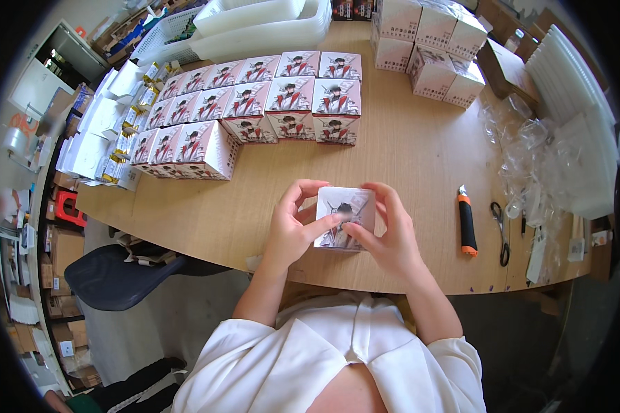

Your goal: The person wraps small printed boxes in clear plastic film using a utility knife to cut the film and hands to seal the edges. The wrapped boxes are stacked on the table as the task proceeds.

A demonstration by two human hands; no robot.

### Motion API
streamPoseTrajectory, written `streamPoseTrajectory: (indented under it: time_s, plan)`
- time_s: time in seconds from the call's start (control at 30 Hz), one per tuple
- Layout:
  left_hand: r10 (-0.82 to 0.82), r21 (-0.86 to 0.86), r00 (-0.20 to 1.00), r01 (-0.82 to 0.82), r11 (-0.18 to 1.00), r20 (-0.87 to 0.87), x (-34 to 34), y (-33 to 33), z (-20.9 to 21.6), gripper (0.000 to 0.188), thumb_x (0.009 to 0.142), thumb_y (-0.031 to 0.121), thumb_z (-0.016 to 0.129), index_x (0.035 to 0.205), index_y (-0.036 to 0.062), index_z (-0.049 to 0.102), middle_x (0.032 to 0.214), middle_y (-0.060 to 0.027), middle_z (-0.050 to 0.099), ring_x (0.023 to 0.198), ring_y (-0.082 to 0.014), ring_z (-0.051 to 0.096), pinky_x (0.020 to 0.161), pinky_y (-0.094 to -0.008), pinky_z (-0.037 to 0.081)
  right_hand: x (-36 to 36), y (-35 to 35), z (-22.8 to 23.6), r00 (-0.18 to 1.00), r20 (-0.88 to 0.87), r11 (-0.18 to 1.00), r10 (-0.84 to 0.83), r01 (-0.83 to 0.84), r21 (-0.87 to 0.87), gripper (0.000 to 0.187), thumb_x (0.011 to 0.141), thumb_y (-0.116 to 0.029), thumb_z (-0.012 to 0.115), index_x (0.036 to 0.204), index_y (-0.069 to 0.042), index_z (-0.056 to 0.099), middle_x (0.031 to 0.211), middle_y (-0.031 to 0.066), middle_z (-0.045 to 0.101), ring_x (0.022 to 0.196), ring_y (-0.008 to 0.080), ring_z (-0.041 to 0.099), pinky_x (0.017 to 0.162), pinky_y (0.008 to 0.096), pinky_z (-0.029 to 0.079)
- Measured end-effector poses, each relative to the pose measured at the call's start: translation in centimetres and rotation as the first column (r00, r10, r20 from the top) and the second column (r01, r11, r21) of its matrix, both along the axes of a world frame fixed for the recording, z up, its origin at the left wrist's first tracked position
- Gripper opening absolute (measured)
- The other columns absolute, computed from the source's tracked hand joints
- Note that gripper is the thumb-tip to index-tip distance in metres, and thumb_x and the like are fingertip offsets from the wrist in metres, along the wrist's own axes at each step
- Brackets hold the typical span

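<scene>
Between my two hands is a small white cardboard box (329,198) with a printed figure on its upper face, near the table's front edge. My left hand (297,224) grips its left side, thumb across the top face. My right hand (390,230) grips the right side in the same way, and both thumbs come close together over the print. The fingers behind the box are partly hidden. Beyond, to the left, several matching boxes (289,100) stand in rows, their printed faces up.
More boxes (430,48) are stacked at the far right. A utility knife (466,224) with an orange-and-black handle and scissors (501,234) lie to the right, beside crumpled clear plastic (523,151). White trays (262,34) stand at the back; opened white cartons (107,134) line the left edge. A dark chair (110,279) is at left.
</scene>
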State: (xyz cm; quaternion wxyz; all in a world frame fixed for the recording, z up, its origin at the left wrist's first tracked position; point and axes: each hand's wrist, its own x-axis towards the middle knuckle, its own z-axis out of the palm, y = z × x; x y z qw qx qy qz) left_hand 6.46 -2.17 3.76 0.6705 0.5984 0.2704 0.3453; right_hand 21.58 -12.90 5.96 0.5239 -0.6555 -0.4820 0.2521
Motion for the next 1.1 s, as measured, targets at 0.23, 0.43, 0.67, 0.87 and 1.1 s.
streamPoseTrajectory:
  time_s: [0.23,0.43,0.67,0.87,1.1]
  plan:
    - [0.052,-0.009,0.995,-0.051,0.999,0.086,0.3,0.0,-1.4,0.045,0.077,0.000,0.078,0.115,0.0032,0.053,0.110,-0.0076,0.058,0.101,-0.0157,0.062,0.086,-0.0318,0.055,-0.9,1.0,3.3,0.807,0.556,0.979,0.200,-0.182,-0.088,0.079,0.069,-0.026,0.084,0.135,-0.004,0.048,0.135,0.0206,0.050,0.131,0.0438,0.041,0.108,0.0484,0.038]
    - [-0.191,0.041,0.947,0.186,0.982,0.259,-0.7,0.0,-3.5,0.096,0.071,0.023,0.087,0.146,0.0038,0.030,0.137,-0.0119,0.046,0.131,-0.0225,0.044,0.110,-0.0383,0.035,0.4,0.6,4.4,0.620,0.674,0.915,0.400,-0.303,-0.265,0.067,0.078,-0.021,0.075,0.136,-0.002,0.047,0.137,0.0253,0.048,0.130,0.0510,0.040,0.106,0.0517,0.040]
    - [-0.030,0.310,0.980,0.092,0.946,-0.197,-1.1,-1.7,-2.1,0.110,0.062,0.023,0.091,0.146,0.0005,0.024,0.145,-0.0183,0.037,0.136,-0.0311,0.038,0.114,-0.0434,0.031,-2.1,1.5,6.3,0.567,0.720,0.916,0.400,-0.253,-0.311,0.065,0.076,-0.004,0.065,0.136,0.009,0.043,0.142,0.0350,0.035,0.131,0.0581,0.033,0.105,0.0524,0.040]
    - [0.200,0.464,0.948,-0.066,0.883,-0.247,-0.5,-3.9,-0.9,0.103,0.061,0.025,0.092,0.139,-0.0015,0.030,0.132,-0.0217,0.045,0.122,-0.0317,0.050,0.102,-0.0429,0.043,-0.6,1.8,3.8,0.681,0.676,0.948,0.283,-0.091,-0.305,0.058,0.075,0.005,0.060,0.131,0.014,0.046,0.136,0.0328,0.046,0.112,0.0478,0.056,0.082,0.0399,0.056]
    - [0.220,0.508,0.950,-0.081,0.858,-0.222,-0.8,-3.9,-0.9,0.100,0.062,0.022,0.092,0.138,-0.0008,0.031,0.127,-0.0199,0.049,0.118,-0.0317,0.053,0.099,-0.0423,0.045,0.4,0.9,2.7,0.880,0.468,0.976,0.075,0.031,-0.214,0.030,0.086,0.007,0.054,0.115,0.012,0.061,0.101,0.0265,0.067,0.082,0.0326,0.071,0.071,0.0372,0.058]
